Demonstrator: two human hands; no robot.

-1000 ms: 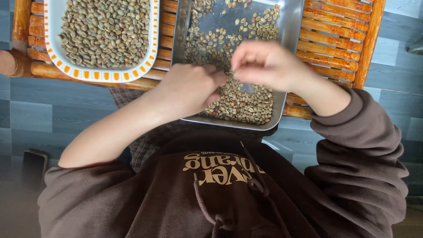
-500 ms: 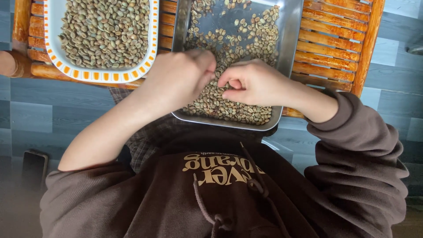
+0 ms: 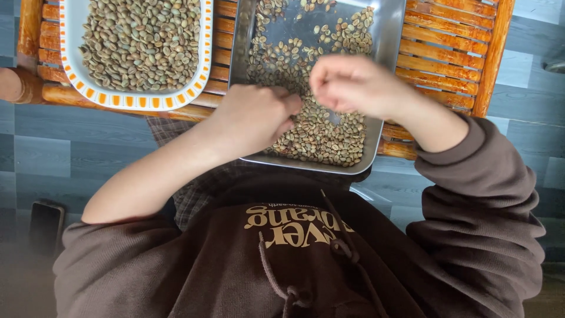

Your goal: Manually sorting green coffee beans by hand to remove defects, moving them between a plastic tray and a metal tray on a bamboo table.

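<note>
A shiny metal tray (image 3: 391,41) holds pale green coffee beans (image 3: 318,138), heaped mostly at its near end. My left hand (image 3: 253,118) rests on the beans at the tray's near left, fingers curled under so that anything inside is hidden. My right hand (image 3: 353,85) hovers just above the middle of the tray, its fingertips pinched together and pointing left toward the left hand's knuckles. No bean shows between them. Both sleeves of my brown hoodie are pushed up.
A white dish with an orange-checked rim (image 3: 135,100), full of similar beans (image 3: 141,41), sits left of the tray. Both stand on a slatted wooden table (image 3: 441,59). A dark phone (image 3: 45,227) lies on the blue-grey floor (image 3: 70,147) at lower left.
Half a second ago my left hand was lifted over the tray and my right hand lay low on the beans. Now the left is down at the near edge and the right has risen.
</note>
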